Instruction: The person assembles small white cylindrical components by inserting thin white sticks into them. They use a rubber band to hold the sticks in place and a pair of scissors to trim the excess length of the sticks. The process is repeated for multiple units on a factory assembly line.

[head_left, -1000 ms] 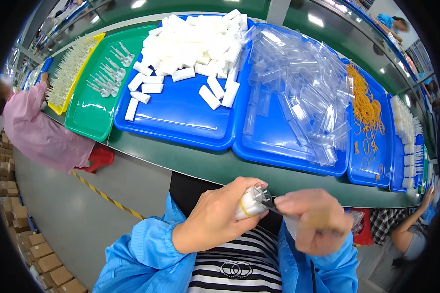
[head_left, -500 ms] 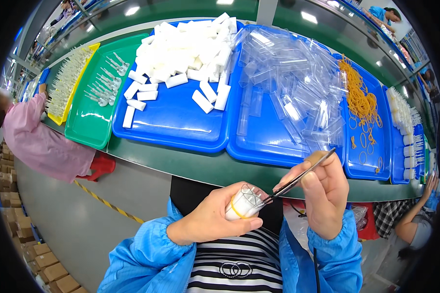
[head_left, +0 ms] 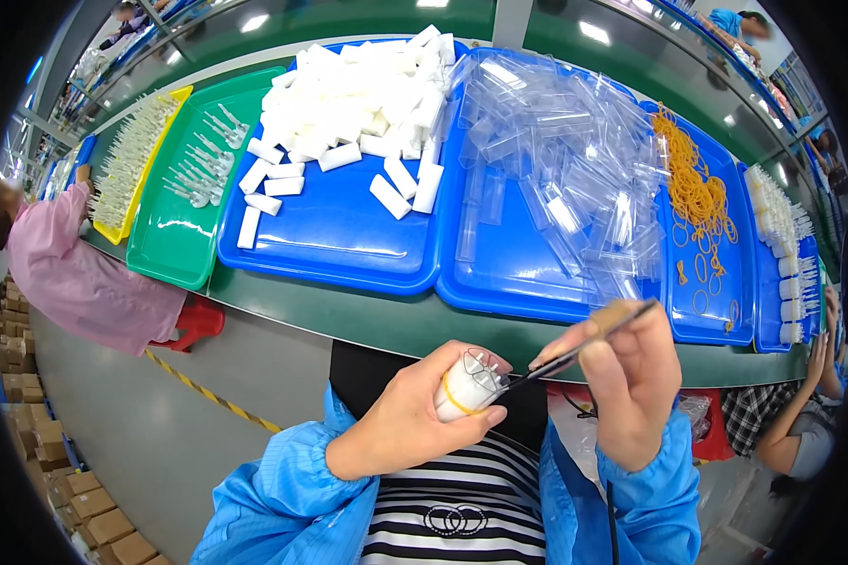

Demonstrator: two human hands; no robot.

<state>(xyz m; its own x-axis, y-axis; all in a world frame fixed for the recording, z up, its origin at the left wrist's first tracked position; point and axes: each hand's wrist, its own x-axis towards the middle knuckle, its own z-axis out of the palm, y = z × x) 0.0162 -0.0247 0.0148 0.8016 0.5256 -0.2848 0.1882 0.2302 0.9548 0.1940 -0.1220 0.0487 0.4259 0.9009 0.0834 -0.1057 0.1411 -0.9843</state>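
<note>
My left hand grips a small white bundle of clear-capped pieces held by a yellow rubber band, just in front of my chest. My right hand holds dark tweezers slanting up to the right, their tip touching the top of the bundle. Beyond my hands lies a blue tray of white blocks, a second blue tray of clear plastic tubes and a blue tray of yellow rubber bands.
A green tray of small clear parts and a yellow tray sit at the left. A person in pink works at the left, another person at the right. Cardboard boxes are stacked on the floor.
My right hand first pinched the bundle's top close to my left hand, then drew back to the right with the tweezers. The tweezers' tip still meets the bundle, now held a little higher.
</note>
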